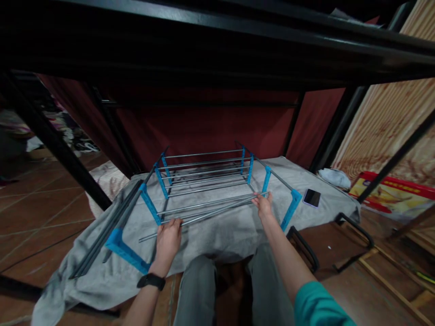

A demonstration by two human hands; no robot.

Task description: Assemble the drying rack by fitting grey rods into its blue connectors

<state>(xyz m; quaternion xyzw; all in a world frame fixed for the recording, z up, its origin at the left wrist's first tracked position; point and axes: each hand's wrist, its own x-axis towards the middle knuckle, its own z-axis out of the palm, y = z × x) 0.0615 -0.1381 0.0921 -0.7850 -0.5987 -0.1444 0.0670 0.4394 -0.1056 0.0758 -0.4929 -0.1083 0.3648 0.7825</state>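
Note:
A rack of thin grey metal rods (204,179) joined by blue plastic brackets (149,203) lies on a grey cloth (220,231) on the floor. My left hand (168,242) is closed round the near end of loose grey rods (207,210) at the rack's front. My right hand (262,203) pinches the far end of the same rods beside a blue bracket (291,208). A black watch sits on my left wrist.
A phone (311,197) lies on the cloth at right, a crumpled white cloth (335,177) behind it. Black bed-frame posts (50,140) rise left and right, with a dark beam overhead. A red box (390,194) leans by the wooden wall. My knees are below.

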